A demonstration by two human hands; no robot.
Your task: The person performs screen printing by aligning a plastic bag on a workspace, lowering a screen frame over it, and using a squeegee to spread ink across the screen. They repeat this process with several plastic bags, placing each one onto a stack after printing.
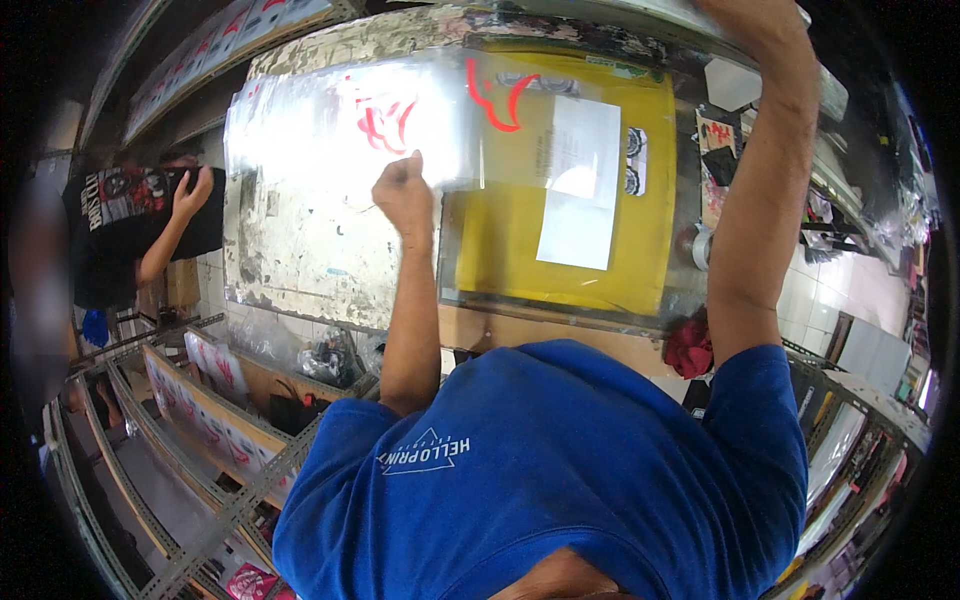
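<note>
My left hand (404, 203) is closed in a pinch at the near edge of a clear plastic sheet (300, 125). Red curved marks show on this glossy sheet, which spreads across a worn, paint-flaked white tabletop (310, 250) and partly over a yellow panel (500, 270). White paper (580, 220) lies on the panel, beside a small piece with dark round prints (636, 160). Stretched far forward, my right hand (755, 18) reaches the top rim of the view, where its fingers are cut off; what it touches cannot be seen.
Another person's hand (190, 195) is at the left, against dark clothing. Metal racks (230, 510) holding printed boards stand at the lower left, and more racking is at the right. A tape roll (702, 247) and a dark red cloth (688, 347) sit beside the panel's right edge.
</note>
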